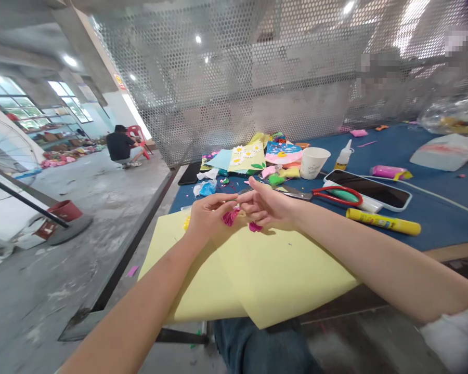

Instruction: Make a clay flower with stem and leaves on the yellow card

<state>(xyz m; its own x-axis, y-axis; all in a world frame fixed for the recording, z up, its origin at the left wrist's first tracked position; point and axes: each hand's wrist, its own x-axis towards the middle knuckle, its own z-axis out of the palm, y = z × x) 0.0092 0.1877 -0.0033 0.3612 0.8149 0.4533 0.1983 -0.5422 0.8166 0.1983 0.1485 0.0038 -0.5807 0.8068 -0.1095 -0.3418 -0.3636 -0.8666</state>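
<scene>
Forearms (144, 306) partly hide yellow paper (273, 272); scissors (316, 192) and cup (314, 163) beyond.

No lettering is legible; print on the yellow glue stick (382, 222) and wall sign (119, 81) is too small.

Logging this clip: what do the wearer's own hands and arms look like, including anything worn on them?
The left hand and right hand are ungloved, with no watch or bracelet visible at either wrist. Both forearms are uncovered. A pale, whitish sleeve shows around the right elbow; I see no clear markings on it.
</scene>
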